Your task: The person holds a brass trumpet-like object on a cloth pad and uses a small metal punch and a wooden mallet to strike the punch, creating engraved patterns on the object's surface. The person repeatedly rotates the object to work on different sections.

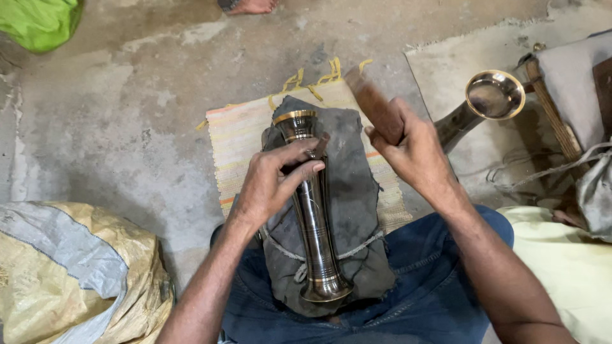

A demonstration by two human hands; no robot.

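Observation:
A long dark metal vase-shaped piece (314, 229) with brass-coloured bands lies lengthwise on a grey cloth (357, 191) over my lap. My left hand (274, 181) rests on its upper part and pinches a small dark tool against the metal near the flared top. My right hand (411, 150) is raised to the right of the piece and grips a brown wooden block (373, 102) by its lower end, held above the cloth and clear of the metal.
A striped woven mat (239, 137) lies under the cloth on the concrete floor. A second metal piece with a shiny round mouth (494, 95) lies at right beside sacking. A yellow and grey sack (76, 267) sits lower left, green fabric (38, 22) upper left, another person's foot (252, 6) at top.

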